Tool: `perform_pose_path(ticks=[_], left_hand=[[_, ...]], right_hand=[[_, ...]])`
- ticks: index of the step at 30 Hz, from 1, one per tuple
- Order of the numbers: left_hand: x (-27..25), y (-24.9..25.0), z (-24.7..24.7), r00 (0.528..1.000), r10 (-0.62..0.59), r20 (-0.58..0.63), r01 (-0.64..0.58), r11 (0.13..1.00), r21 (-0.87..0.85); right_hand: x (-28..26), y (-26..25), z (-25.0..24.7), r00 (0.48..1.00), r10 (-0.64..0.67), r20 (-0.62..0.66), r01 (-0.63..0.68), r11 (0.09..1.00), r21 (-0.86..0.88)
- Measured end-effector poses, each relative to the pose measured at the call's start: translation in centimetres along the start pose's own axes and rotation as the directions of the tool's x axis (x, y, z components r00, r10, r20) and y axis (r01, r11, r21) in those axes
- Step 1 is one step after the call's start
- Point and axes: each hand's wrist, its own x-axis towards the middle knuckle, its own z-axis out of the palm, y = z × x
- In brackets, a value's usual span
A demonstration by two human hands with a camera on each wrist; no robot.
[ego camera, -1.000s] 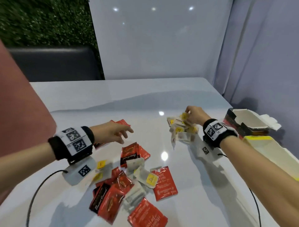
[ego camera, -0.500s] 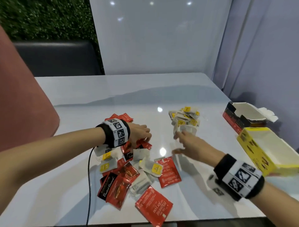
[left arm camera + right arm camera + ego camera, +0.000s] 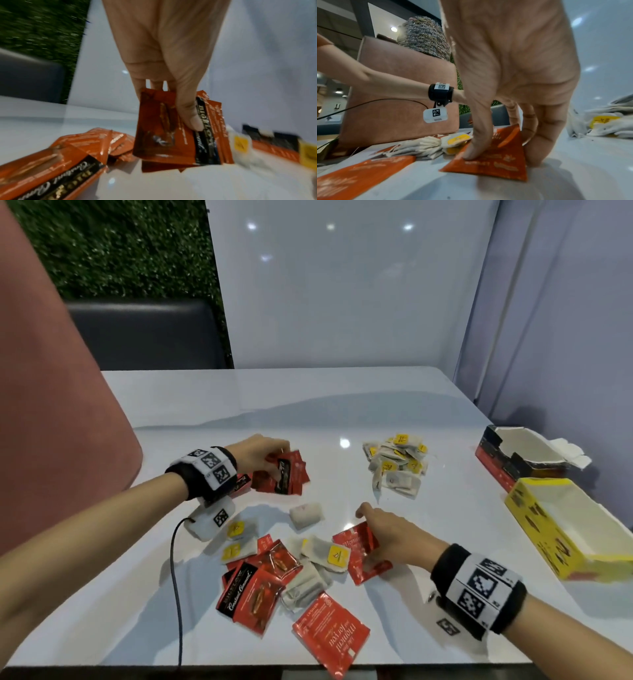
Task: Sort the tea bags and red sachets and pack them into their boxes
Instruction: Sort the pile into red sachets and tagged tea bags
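Observation:
My left hand point(image 3: 275, 462) hovers at the back left over a heap of red sachets point(image 3: 239, 484) and pinches a bunch of red sachets point(image 3: 164, 129) between thumb and fingers. My right hand point(image 3: 376, 529) is on a red sachet point(image 3: 359, 556) at the right edge of the mixed pile point(image 3: 284, 570). The thumb point(image 3: 474, 148) presses its face, the curled fingers hold its far edge, and the sachet point(image 3: 498, 159) is tilted up. A sorted pile of tea bags point(image 3: 397, 463) with yellow tags lies at the back right.
An open red box point(image 3: 493, 463) and an open yellow box point(image 3: 534, 529) stand at the right table edge. One tea bag point(image 3: 306, 514) lies alone mid-table. A red sachet point(image 3: 330, 631) lies near the front edge. A pink chair back point(image 3: 51, 405) stands at the left.
My left hand took red sachets from the mixed pile and carried them back toward the red heap. My right hand left the tea bag pile and came down onto a red sachet.

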Motion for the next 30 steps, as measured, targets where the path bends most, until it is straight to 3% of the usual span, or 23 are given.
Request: perform_pose_path(ticks=[3,6,9,12,14,19,23,26,30], left_hand=[[-1.0,-2.3,-2.1,0.977,-0.107,-0.182,0.086,0.989,-0.124],[-1.2,-4.8,-3.3,0.922,-0.263,-0.284,0.231,0.963,-0.141],[-0.7,-6.5,-3.9,0.886,-0.360,-0.292,0.343,0.933,-0.112],[0.0,-7.3,-3.8,0.880,-0.406,-0.246,0.401,0.913,-0.073],[0.6,-7.5,-3.4,0.885,-0.404,-0.231,0.403,0.914,-0.052],[2.1,-8.1,-1.8,0.882,-0.431,-0.193,0.424,0.902,-0.077],[1.9,-8.4,-1.2,0.859,-0.435,-0.269,0.443,0.896,-0.035],[-0.3,-7.5,-1.3,0.893,-0.333,-0.302,0.353,0.935,0.014],[-4.7,-6.5,-1.6,0.947,-0.229,-0.225,0.235,0.972,0.001]], right_hand=[[-0.3,0.7,-0.7,0.998,0.014,-0.063,-0.007,0.994,0.105],[-0.6,1.6,-1.8,0.997,0.006,-0.079,0.011,0.976,0.217],[-1.1,1.9,-3.4,0.991,-0.011,-0.134,0.056,0.939,0.338],[-1.4,1.9,-4.6,0.973,0.002,-0.230,0.094,0.908,0.408],[-1.6,2.1,-4.9,0.964,0.044,-0.262,0.086,0.882,0.464],[-0.7,2.1,-4.8,0.981,0.041,-0.191,0.056,0.877,0.478],[0.2,0.1,-5.5,0.994,-0.029,-0.102,0.080,0.836,0.542],[0.6,-1.0,-5.7,0.996,-0.077,-0.054,0.094,0.862,0.498],[2.2,-1.8,-6.2,0.995,-0.083,-0.046,0.095,0.890,0.447]])
